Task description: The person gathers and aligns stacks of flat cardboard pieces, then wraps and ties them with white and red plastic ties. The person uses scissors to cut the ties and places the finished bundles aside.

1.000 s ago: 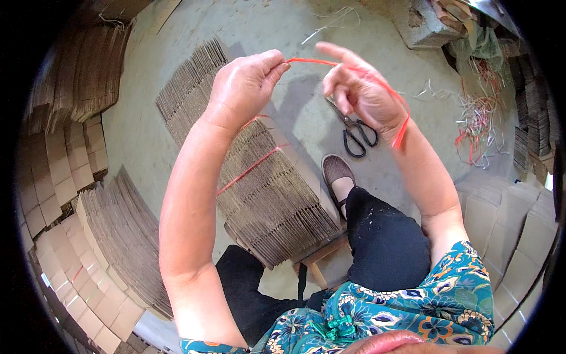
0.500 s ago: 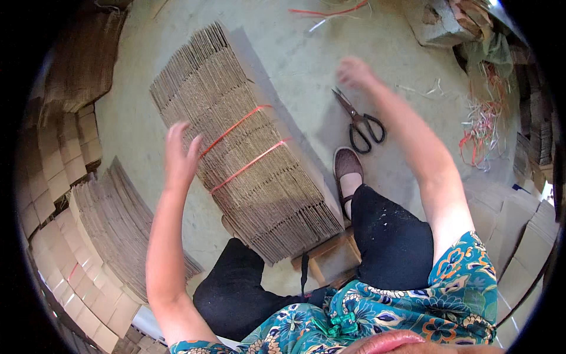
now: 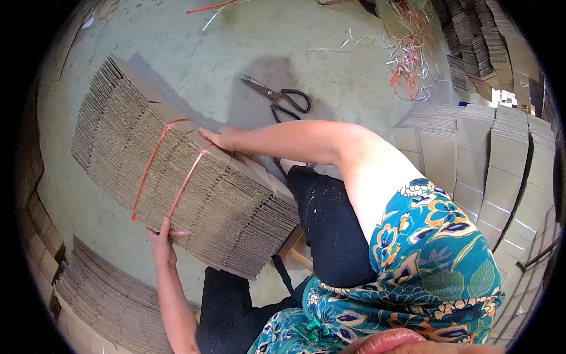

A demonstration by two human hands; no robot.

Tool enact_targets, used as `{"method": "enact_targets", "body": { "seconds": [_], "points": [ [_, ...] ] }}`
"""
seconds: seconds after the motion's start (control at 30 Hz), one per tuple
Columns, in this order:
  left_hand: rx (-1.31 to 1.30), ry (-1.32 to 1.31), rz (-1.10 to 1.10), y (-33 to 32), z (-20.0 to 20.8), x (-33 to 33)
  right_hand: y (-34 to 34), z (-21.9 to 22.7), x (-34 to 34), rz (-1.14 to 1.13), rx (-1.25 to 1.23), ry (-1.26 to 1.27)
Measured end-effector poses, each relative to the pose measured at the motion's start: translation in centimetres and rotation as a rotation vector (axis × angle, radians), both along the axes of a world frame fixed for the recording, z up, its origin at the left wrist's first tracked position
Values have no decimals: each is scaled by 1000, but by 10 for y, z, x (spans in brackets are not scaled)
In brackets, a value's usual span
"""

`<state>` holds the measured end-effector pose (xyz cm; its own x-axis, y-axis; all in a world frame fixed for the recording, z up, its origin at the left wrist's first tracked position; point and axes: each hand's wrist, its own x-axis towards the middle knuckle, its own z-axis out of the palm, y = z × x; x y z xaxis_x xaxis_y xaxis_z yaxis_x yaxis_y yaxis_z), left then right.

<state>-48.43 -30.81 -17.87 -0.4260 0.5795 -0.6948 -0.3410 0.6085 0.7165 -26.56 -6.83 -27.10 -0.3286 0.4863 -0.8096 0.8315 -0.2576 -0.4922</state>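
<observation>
A long bundle of flat cardboard pieces (image 3: 194, 177) leans across from the far left to my knees, edges up. A red strap (image 3: 151, 158) and a pink strap (image 3: 187, 180) run round its middle. My left hand (image 3: 163, 243) grips its near left side beside the pink strap's lower end, thumb up against the edges. My right hand (image 3: 223, 139) holds the opposite side near the other end of that strap; its fingertips are partly hidden. Beyond my right forearm, black-handled scissors (image 3: 272, 94) lie on the floor, partly covered by that arm.
Tangled red and white straps (image 3: 410, 56) lie at the far right, with loose strap pieces (image 3: 215, 10) at the top. Cardboard stacks (image 3: 471, 153) stand on the right, and another stack (image 3: 112, 295) at the lower left. Below the bundle is a wooden stool (image 3: 295, 251).
Both hands have come down from the air onto the bundle's two sides. The view has turned right, so bundle and scissors appear further left.
</observation>
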Motion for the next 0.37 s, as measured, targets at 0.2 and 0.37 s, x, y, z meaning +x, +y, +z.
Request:
{"method": "enact_targets", "body": {
  "seconds": [0.2, 0.37],
  "points": [
    [-24, 141, 12, -35, -39, -24, -22, 6, 2, -148, 90, 189],
    [131, 214, -15, -27, -31, -12, -38, -6, 15, -237, 105, 226]
  ]
}}
